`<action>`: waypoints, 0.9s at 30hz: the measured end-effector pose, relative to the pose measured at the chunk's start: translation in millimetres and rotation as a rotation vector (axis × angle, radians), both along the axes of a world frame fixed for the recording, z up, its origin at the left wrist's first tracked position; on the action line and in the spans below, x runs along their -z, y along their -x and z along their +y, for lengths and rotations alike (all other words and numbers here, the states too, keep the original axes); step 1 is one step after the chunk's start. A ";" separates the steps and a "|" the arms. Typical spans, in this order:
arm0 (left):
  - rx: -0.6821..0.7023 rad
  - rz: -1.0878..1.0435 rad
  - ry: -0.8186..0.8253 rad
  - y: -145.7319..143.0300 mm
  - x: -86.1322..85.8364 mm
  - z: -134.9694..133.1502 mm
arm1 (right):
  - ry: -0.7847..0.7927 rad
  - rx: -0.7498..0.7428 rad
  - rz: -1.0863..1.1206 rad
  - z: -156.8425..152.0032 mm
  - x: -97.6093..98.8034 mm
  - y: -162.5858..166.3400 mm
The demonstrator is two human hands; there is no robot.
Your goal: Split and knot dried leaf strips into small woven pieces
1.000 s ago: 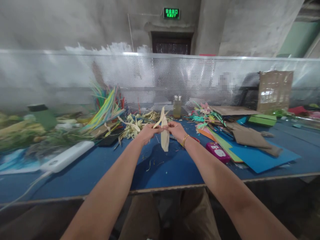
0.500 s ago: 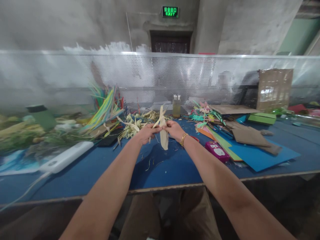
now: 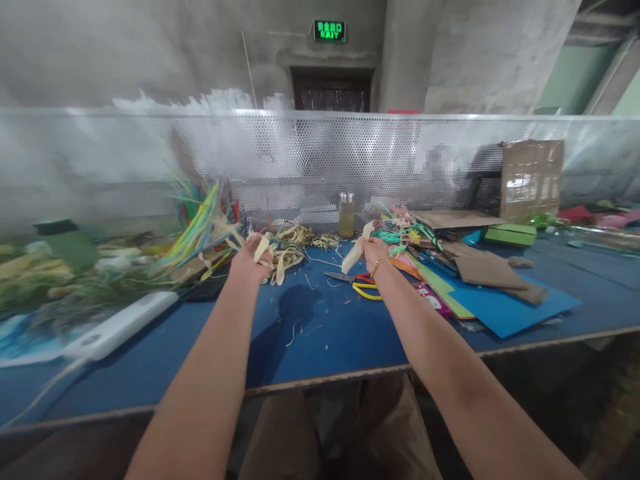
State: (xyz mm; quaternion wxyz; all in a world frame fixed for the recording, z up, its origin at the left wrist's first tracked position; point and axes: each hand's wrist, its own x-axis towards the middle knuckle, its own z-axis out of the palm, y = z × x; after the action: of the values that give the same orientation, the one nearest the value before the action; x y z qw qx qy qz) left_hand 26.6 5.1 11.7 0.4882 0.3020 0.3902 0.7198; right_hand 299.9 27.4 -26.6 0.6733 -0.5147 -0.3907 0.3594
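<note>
My right hand point(image 3: 375, 253) pinches a pale, flat piece of dried corn husk point(image 3: 354, 256) that slants down to the left. Just below it lie scissors point(image 3: 367, 288) with red and yellow handles, blades pointing left. Further left, my left hand point(image 3: 253, 259) is closed around a pale corn husk strip point(image 3: 261, 249), at the near left side of a tangled husk pile point(image 3: 289, 257). The fingers of the left hand are partly blurred and merge with the pile behind them. Thin husk scraps point(image 3: 293, 335) lie on the blue table between my arms.
A white power strip point(image 3: 123, 323) and a bundle of coloured stems point(image 3: 197, 223) are at the left. A yellowish bottle point(image 3: 346, 217) stands at the back. Coloured paper point(image 3: 520, 310), cardboard point(image 3: 487, 267) and a purple box point(image 3: 434, 300) lie right. A perforated metal screen point(image 3: 345, 153) runs behind.
My hands were together on the corn husk and have moved apart. The left hand went left to the husk pile, the right moved right with a husk piece. The scissors now show.
</note>
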 end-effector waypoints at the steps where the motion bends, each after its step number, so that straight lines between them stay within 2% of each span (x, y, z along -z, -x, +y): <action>1: -0.067 0.017 0.014 3.8 2.2 2.0 | 0.009 -0.014 0.029 -0.5 -1.1 -0.6; 5: -0.234 0.140 0.067 11.2 16.1 7.5 | 0.028 -0.182 0.104 -6.8 -4.6 13.6; 9: -0.291 0.253 0.058 1.8 23.0 9.4 | 0.023 -0.406 0.125 -17.6 -3.8 36.3; 11: -0.219 0.331 0.015 -12.2 23.1 6.3 | 0.013 -0.475 0.097 -22.8 -3.0 43.6; 15: 0.239 0.506 -0.033 -50.4 24.9 -9.7 | -0.034 -0.431 0.039 -29.0 -2.9 49.4; 17: 0.348 0.571 -0.075 -64.7 27.1 -17.7 | -0.059 -0.416 0.038 -29.9 -3.1 50.1; 20: 0.351 0.626 -0.097 -71.9 30.4 -22.4 | -0.071 -0.442 0.063 -29.7 -2.3 51.0; 24: 0.353 0.646 -0.077 -67.4 34.1 -18.5 | -0.046 -0.464 0.081 -30.1 -0.8 53.5; 27: 0.282 0.639 -0.104 -66.1 34.7 -16.0 | -0.044 -0.434 0.105 -31.8 -1.4 55.0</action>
State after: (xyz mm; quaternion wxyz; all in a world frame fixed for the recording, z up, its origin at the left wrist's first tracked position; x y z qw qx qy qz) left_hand 92.6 -10.9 -23.0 0.4199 0.5874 0.4404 0.5336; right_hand 244.9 -4.4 -25.2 0.6107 -0.3844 -0.4642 0.5135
